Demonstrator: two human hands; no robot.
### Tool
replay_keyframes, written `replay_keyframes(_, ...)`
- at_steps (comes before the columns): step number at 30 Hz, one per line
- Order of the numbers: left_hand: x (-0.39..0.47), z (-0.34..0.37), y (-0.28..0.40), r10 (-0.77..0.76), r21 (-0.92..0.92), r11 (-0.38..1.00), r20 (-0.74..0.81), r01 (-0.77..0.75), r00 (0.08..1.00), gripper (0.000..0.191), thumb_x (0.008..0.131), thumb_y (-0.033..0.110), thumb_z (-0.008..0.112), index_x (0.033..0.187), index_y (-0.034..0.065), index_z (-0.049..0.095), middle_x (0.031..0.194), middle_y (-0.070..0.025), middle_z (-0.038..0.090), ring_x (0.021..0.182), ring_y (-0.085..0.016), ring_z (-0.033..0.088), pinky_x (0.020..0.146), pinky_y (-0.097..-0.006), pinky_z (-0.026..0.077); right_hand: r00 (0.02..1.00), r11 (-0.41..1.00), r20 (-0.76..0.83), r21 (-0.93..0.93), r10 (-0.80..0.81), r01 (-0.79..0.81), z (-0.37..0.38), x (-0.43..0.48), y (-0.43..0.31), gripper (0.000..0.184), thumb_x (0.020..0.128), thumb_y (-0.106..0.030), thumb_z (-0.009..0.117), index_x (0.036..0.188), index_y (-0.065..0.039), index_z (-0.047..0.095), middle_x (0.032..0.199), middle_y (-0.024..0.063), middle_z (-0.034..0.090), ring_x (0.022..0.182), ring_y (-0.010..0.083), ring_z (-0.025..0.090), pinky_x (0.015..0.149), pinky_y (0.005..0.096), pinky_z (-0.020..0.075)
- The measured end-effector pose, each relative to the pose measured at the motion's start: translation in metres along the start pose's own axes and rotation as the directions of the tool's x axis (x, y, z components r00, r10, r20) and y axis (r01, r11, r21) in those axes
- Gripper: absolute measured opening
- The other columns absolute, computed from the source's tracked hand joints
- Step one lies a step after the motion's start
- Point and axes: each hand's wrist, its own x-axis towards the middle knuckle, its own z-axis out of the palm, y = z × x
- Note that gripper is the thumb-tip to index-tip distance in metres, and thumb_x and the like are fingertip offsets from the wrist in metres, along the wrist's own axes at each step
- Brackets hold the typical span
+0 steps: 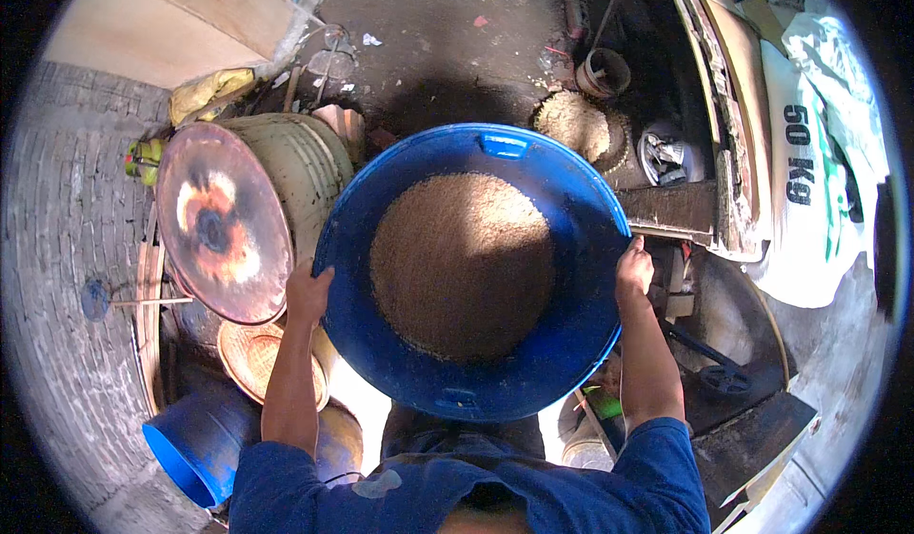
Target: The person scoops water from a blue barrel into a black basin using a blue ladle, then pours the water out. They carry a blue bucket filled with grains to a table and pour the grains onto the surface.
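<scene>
A large round blue plastic tub (585, 198) is held in front of my body, its rim spanning the space between my arms. Pale tan grain or a similar granular material (457, 270) covers the middle of its bottom, partly sunlit and partly in shadow. My left hand (308, 293) grips the rim on the left side, thumb over the edge. On the opposite side, my right hand (634, 268) grips the rim too. The fingers beneath the rim are hidden on both sides.
Close on the left lies a big drum (221, 227) with a scorched round end. Below it are a woven basket (257, 348) and a blue barrel (193, 455). Ahead right stand a heap of pale material (571, 123) and a bucket (603, 73). White sacks (807, 177) lie far right.
</scene>
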Motion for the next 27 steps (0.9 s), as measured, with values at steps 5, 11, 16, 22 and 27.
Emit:
replay_keyframes(5, 0.080, 0.008, 0.004, 0.233, 0.178, 0.961, -0.118, -0.210, 0.965, 0.036, 0.085, 0.034, 0.069, 0.090, -0.0012, 0.064, 0.086, -0.0256, 0.065, 0.085, -0.046, 0.062, 0.076, -0.0502, 0.047, 0.994, 0.996, -0.075, 0.055, 0.080, -0.076, 0.018, -0.014, 0.015, 0.079, 0.102, -0.054, 0.018, 0.108, 0.008, 0.067, 0.112, 0.0321, 0.064, 0.110, 0.0458, 0.061, 0.098, 0.0518, 0.0461)
replay_keyframes(11, 0.126, 0.000, 0.007, 0.250, 0.210, 0.951, -0.105, -0.225, 0.963, 0.045, 0.089, 0.044, 0.064, 0.088, -0.0007, 0.062, 0.088, -0.0275, 0.065, 0.087, -0.048, 0.062, 0.077, -0.0515, 0.048, 0.970, 0.961, -0.043, 0.154, 0.240, -0.231, 0.026, -0.046, 0.003, 0.080, 0.101, -0.057, 0.026, 0.115, 0.013, 0.062, 0.113, 0.0320, 0.064, 0.112, 0.0437, 0.061, 0.097, 0.0468, 0.0472)
replay_keyframes(16, 0.127, -0.002, 0.016, 0.190, 0.206, 0.964, -0.097, -0.167, 0.977, 0.053, 0.092, 0.053, 0.057, 0.089, 0.0001, 0.060, 0.088, -0.0285, 0.065, 0.088, -0.048, 0.063, 0.077, -0.0531, 0.049, 0.946, 0.944, -0.076, 0.133, 0.315, -0.303, 0.018, -0.054, -0.019, 0.079, 0.101, -0.057, 0.024, 0.115, 0.011, 0.063, 0.118, 0.0309, 0.063, 0.114, 0.0437, 0.060, 0.098, 0.0490, 0.0471)
replay_keyframes(22, 0.130, 0.000, 0.015, 0.172, 0.218, 0.964, -0.078, -0.151, 0.982, 0.053, 0.095, 0.053, 0.051, 0.100, 0.0008, 0.060, 0.090, -0.0304, 0.065, 0.089, -0.049, 0.063, 0.078, -0.0553, 0.048, 0.942, 0.943, -0.081, 0.106, 0.324, -0.315, 0.023, -0.049, -0.016, 0.077, 0.102, -0.055, 0.025, 0.116, 0.011, 0.062, 0.119, 0.0295, 0.063, 0.114, 0.0425, 0.061, 0.098, 0.0472, 0.0477)
replay_keyframes(27, 0.131, 0.001, 0.015, 0.198, 0.202, 0.962, -0.059, -0.182, 0.979, 0.054, 0.097, 0.052, 0.048, 0.106, -0.0001, 0.059, 0.093, -0.0318, 0.065, 0.091, -0.050, 0.062, 0.080, -0.0564, 0.048, 0.933, 0.929, -0.066, 0.139, 0.355, -0.343, 0.030, -0.040, -0.004, 0.078, 0.102, -0.056, 0.026, 0.118, 0.013, 0.060, 0.120, 0.0295, 0.063, 0.113, 0.0416, 0.062, 0.096, 0.0455, 0.0485)
